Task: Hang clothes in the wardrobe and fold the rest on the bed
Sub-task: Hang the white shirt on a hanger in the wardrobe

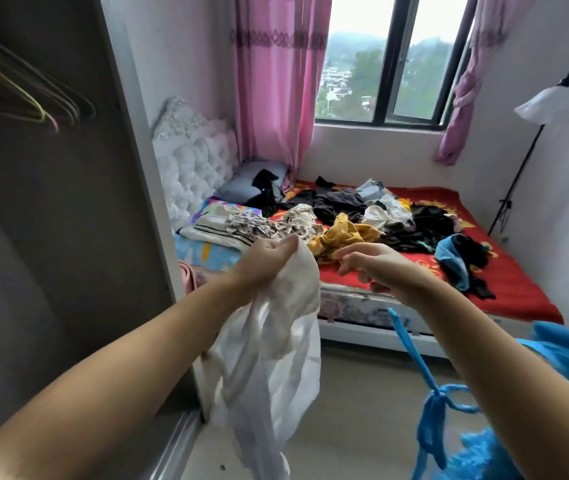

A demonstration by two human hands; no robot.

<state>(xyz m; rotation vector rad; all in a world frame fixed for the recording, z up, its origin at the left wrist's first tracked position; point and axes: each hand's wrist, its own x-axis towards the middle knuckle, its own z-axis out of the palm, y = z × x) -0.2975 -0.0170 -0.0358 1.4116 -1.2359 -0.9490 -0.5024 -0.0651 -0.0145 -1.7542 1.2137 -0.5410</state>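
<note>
My left hand (269,261) grips the top of a white garment (269,362) that hangs down toward the floor in front of the wardrobe's edge. My right hand (376,265) hovers just right of it with fingers loosely curled and nothing in them. Several wire hangers (33,95) hang inside the open wardrobe (51,237) at the upper left. The bed (518,299) with a red cover lies ahead, strewn with several loose clothes, among them a yellow garment (341,237) and a black pile (338,202).
A blue fabric strap (428,379) and blue cloth hang at the lower right beside my right arm. A white tufted headboard (193,161) stands against the left wall. Pink curtains (272,84) frame the window. A floor lamp (546,105) stands at the right wall.
</note>
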